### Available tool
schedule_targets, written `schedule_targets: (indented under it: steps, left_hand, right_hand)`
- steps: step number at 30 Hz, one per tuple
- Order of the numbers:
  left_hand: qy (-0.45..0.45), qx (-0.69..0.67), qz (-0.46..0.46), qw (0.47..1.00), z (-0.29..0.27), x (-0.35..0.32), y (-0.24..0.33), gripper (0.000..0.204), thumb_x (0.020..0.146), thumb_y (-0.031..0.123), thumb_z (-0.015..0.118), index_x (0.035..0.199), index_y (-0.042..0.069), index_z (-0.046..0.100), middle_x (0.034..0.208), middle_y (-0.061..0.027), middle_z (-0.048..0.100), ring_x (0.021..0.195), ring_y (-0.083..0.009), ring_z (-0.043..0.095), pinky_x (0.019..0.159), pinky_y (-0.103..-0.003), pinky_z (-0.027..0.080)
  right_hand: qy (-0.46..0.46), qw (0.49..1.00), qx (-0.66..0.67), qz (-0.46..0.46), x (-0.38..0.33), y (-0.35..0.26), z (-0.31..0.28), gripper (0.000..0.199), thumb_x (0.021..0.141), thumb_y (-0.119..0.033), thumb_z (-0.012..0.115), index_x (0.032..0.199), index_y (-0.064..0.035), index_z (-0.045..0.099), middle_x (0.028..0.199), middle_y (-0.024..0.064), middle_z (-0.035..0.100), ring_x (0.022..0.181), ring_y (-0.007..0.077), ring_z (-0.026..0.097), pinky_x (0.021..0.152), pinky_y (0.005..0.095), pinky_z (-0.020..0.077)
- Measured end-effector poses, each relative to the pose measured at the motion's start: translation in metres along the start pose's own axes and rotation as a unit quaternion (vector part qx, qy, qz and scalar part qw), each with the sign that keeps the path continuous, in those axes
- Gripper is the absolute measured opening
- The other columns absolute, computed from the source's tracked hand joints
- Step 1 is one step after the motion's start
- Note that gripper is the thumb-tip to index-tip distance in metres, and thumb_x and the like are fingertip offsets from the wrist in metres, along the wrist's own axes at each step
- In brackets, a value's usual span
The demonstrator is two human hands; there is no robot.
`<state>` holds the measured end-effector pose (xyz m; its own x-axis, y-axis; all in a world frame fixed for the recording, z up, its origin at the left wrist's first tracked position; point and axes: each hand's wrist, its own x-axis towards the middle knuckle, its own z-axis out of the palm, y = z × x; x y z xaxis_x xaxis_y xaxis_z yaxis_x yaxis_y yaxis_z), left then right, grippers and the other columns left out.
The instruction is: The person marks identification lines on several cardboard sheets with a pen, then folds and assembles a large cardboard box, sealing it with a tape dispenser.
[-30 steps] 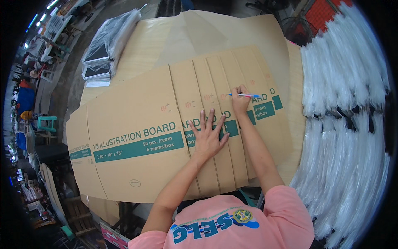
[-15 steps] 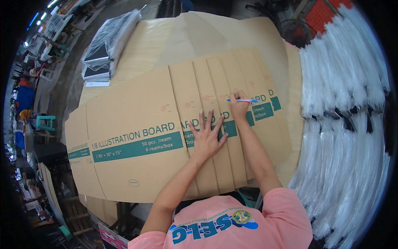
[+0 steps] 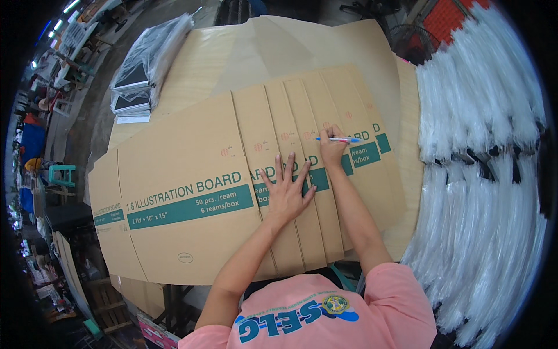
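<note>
The left hand point(image 3: 286, 195) lies flat, fingers spread, on fanned flattened cardboard boxes point(image 3: 192, 198) covering the worktop point(image 3: 192, 64). At its 1 o'clock, the right hand point(image 3: 332, 148) holds a blue pen point(image 3: 340, 139) against one box. White plastic bundles point(image 3: 482, 174) lie at 3 o'clock.

left hand point(image 3: 286, 192) flat, fingers spread, right hand point(image 3: 332, 149) curled in writing grip

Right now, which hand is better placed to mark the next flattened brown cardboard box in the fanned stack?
The right hand. Its fingers already grip the blue pen, tip on the flattened brown cardboard boxes. The left hand lies flat and spread, pressing the stack, and holds no tool.
</note>
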<state>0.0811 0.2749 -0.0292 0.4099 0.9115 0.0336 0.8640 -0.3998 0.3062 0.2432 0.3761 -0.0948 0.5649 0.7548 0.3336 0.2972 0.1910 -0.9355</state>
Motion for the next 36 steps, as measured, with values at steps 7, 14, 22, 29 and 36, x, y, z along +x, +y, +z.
schedule_targets:
  steps: [7,14,22,29,36]
  left_hand:
    - [0.004,0.0,-0.001,1.0,0.001,0.0,-0.001,0.068,0.085,0.053,0.058,0.147,0.031,0.039,0.157,-0.0116,0.021,0.146,-0.0398,0.007,0.103,-0.077,0.003]
    - [-0.001,0.006,-0.009,1.0,0.001,-0.001,-0.002,0.067,0.086,0.053,0.056,0.147,0.03,0.039,0.158,-0.0115,0.019,0.146,-0.0396,0.006,0.103,-0.077,0.003]
    - [-0.01,0.009,-0.01,1.0,-0.003,0.003,0.004,0.068,0.084,0.052,0.059,0.146,0.03,0.04,0.157,-0.0114,0.021,0.146,-0.0388,0.008,0.104,-0.076,0.004]
    - [-0.003,0.017,-0.012,1.0,-0.004,0.002,0.006,0.069,0.083,0.052,0.061,0.145,0.03,0.041,0.157,-0.0107,0.022,0.146,-0.0385,0.009,0.104,-0.076,0.005]
    - [-0.004,0.023,-0.013,1.0,-0.004,0.004,0.008,0.068,0.083,0.051,0.061,0.144,0.03,0.042,0.157,-0.0101,0.022,0.146,-0.0385,0.01,0.104,-0.076,0.005]
  right_hand:
    - [0.009,0.999,-0.028,0.013,-0.002,-0.003,0.001,0.035,0.083,0.001,0.06,0.062,-0.0032,0.032,0.056,-0.0007,0.032,0.055,0.0075,0.031,0.05,0.0284,0.0298]
    - [0.084,0.986,0.067,0.124,0.03,0.008,-0.026,0.027,0.078,0.001,0.059,0.061,-0.0016,0.039,0.055,0.0015,0.039,0.053,0.0094,0.037,0.049,0.0298,0.0324]
    - [0.018,0.998,0.003,0.065,0.078,0.031,-0.032,0.029,0.076,0.0,0.06,0.061,-0.0018,0.036,0.055,0.0028,0.036,0.055,0.0099,0.036,0.049,0.0315,0.033]
    - [-0.023,0.999,-0.017,0.034,0.074,0.036,-0.029,0.028,0.076,0.001,0.06,0.061,-0.0007,0.037,0.053,0.0044,0.035,0.053,0.0115,0.035,0.049,0.0328,0.0328]
    - [-0.044,0.998,-0.048,0.012,0.076,0.035,-0.031,0.028,0.075,0.0,0.059,0.061,-0.0022,0.036,0.055,0.0014,0.035,0.054,0.0097,0.034,0.047,0.0327,0.0299]
